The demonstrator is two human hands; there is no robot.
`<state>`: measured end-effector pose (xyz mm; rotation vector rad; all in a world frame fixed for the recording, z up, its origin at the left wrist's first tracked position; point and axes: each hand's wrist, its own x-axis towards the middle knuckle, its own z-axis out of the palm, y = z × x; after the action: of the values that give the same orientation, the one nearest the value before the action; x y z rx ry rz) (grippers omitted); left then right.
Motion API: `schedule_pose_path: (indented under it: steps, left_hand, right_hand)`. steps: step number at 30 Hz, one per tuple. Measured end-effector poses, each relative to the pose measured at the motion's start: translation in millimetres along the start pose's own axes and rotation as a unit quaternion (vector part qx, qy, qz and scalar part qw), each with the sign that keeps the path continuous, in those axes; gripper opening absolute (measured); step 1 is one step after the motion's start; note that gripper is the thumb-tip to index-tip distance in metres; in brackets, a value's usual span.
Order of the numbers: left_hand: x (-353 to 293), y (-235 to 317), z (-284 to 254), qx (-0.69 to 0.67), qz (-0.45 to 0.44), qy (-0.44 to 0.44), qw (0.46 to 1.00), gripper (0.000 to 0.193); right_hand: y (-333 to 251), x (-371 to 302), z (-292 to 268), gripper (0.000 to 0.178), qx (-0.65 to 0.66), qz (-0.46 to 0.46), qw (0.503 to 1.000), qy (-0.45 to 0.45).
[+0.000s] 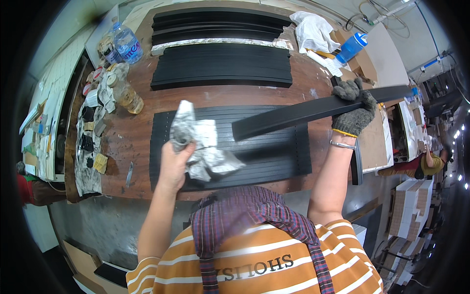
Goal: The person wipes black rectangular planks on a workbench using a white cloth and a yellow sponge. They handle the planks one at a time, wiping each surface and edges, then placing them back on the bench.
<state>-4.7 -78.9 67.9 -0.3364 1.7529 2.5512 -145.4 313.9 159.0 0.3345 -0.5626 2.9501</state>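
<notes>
My bare left hand [172,164] is closed around a crumpled, grey-smudged white rag [203,147], held above the near part of the table. A dark grey knit glove with a yellow cuff covers my right hand [354,109], which grips a long black bar [284,117] close to its right end. The bar slants across in the air, its left end lower and near the rag. Beneath both lies a row of flat black strips [279,169], set side by side on the brown table [220,98].
Farther back lie more black strips [223,63] and a far stack [220,22]. Bottles, including a clear water bottle [128,43], and stained rags line the left edge. A white plastic bag [313,30] and blue bottle [352,47] stand back right. Another person [431,163] is far right.
</notes>
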Motion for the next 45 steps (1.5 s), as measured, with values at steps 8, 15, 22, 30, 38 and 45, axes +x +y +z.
schedule_pose_path:
  steps: [8,15,22,30,38,45]
  left_hand:
    - [2.8,-26.1,-16.1,0.309,0.162,0.045,0.936,0.031]
    - [3.9,-75.2,-72.1,0.398,0.19,0.124,0.889,0.038]
    - [3.8,-86.6,-73.9,0.432,0.222,0.143,0.862,0.039]
    - [4.8,-79.7,-71.3,0.442,0.223,0.137,0.858,0.042]
    - [5.5,-84.8,-74.6,0.43,0.225,0.13,0.865,0.039]
    - [10.3,-81.5,-69.6,0.423,0.189,0.148,0.874,0.039]
  right_hand:
    - [45.2,40.5,39.7,0.045,-0.518,0.196,0.83,-0.057]
    - [177.0,61.0,10.1,0.05,-0.891,0.103,0.336,-0.288]
    - [283.2,67.1,-32.7,0.035,-0.877,0.218,0.248,-0.348]
    - [311.8,64.3,-56.4,0.029,-0.904,0.108,0.253,-0.327]
    - [203.0,53.0,-87.3,0.053,-0.844,0.347,0.258,-0.319]
    - [185.0,46.0,-147.2,0.053,-0.872,0.244,0.369,-0.207]
